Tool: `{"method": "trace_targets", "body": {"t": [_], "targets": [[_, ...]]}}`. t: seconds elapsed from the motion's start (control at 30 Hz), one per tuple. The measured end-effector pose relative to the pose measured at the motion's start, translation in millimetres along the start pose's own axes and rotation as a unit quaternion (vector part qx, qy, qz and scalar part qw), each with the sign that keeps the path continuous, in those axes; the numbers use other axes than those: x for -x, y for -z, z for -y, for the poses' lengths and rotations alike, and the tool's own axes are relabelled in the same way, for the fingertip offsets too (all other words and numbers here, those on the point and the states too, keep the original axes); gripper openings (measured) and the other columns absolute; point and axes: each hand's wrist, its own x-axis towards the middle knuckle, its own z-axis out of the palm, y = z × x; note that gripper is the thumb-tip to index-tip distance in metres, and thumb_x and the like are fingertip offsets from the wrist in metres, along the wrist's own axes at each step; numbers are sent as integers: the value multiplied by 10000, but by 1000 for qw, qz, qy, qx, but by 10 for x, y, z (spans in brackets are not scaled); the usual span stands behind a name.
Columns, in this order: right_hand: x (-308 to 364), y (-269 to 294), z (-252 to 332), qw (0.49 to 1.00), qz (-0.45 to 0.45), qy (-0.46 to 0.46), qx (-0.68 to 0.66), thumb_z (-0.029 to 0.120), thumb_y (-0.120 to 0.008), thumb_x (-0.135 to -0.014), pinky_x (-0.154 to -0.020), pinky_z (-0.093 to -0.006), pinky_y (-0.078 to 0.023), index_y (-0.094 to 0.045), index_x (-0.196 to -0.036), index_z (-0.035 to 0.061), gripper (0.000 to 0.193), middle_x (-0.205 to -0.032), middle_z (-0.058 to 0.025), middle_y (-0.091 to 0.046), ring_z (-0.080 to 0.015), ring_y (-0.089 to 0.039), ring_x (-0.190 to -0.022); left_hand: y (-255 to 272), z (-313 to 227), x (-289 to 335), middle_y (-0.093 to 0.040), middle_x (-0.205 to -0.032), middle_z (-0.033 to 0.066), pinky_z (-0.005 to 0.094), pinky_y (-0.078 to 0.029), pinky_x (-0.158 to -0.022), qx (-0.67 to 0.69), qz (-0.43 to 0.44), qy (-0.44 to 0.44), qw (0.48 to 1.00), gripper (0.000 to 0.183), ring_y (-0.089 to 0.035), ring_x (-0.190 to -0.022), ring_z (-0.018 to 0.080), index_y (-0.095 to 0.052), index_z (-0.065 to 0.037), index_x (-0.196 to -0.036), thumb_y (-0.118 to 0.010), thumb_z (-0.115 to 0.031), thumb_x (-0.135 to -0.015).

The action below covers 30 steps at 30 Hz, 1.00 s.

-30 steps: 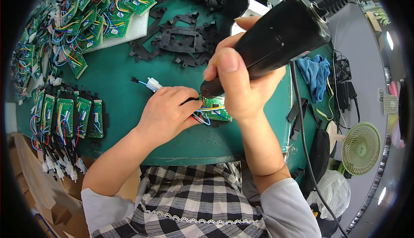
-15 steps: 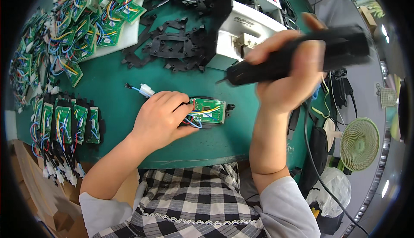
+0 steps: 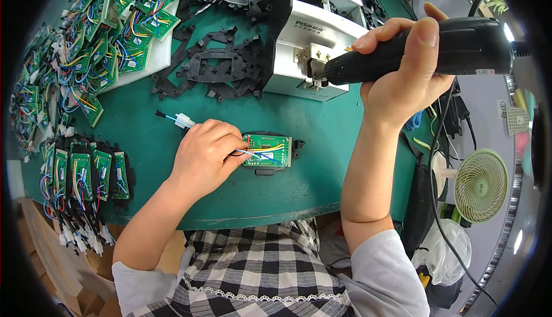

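Observation:
My right hand is wrapped round a black electric screwdriver, held level with its tip at the front of a white and black screw feeder. The screwdriver's nose covers the bit, so contact cannot be made out. On the mat before me lies a green circuit board in a black plastic holder, with yellow, blue and white wires across it. My left hand pinches the wire bundle at the board's left edge. A white connector on these wires sticks out beyond the fingers.
Many wired circuit boards are heaped at the far left. Several boards in black holders stand in a row at left, wires hanging over the edge. Black plastic frames lie beside the feeder. A green fan and cable are at right.
My right hand has carried the screwdriver up and away from above the mat to the screw feeder's front. The left hand stays at the wires; the whole view has shifted slightly.

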Motion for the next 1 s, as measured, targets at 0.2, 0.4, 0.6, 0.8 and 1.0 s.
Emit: {"method": "trace_targets", "body": {"t": [0.2,0.4,0.6,0.8,1.0], "targets": [[67,-2,-36,1000,-13,-13,-20,326,-653,-868,-441,-324,-508,-394,-1176,-88,578,-627,-135,-562,-207,-568,-448,20,-119,-28,-639,-876,22,354,-444,-739,-39,-29,-27,998,243,-593,-853,228,-662,-60,-793,-774,-258,-710],[386,101,227,975,91,-175,-100,455,-441,-949,-502,-356,-476,-364,-1296,-16,590,-709,-113,-526,-200,-527,-519,-66,20,-13,-634,-839,28,358,-450,-690,-3,-44,-12,999,155,-584,-820,229,-661,-65,-774,-742,-195,-750],[779,-174,411,952,127,-235,-149,513,-492,-912,-479,-356,-485,-313,-1322,-5,685,-723,-113,-526,-196,-527,-495,-84,48,-7,-619,-844,27,363,-444,-700,-24,-49,-2,999,121,-572,-819,232,-660,-68,-794,-713,-169,-753],[944,-308,320,959,184,-201,-83,447,-671,-838,-480,-324,-526,-306,-1276,-57,761,-703,-119,-542,-195,-564,-489,-70,51,-9,-601,-823,8,348,-436,-699,-36,-57,2,998,126,-565,-820,208,-672,-90,-806,-705,-204,-764],[989,-376,326,960,174,-200,-86,454,-671,-833,-465,-312,-518,-324,-1238,-65,744,-701,-121,-543,-193,-560,-480,-62,46,-4,-595,-834,5,352,-437,-717,-27,-32,32,999,121,-555,-833,210,-671,-95,-823,-711,-179,-745]]}}
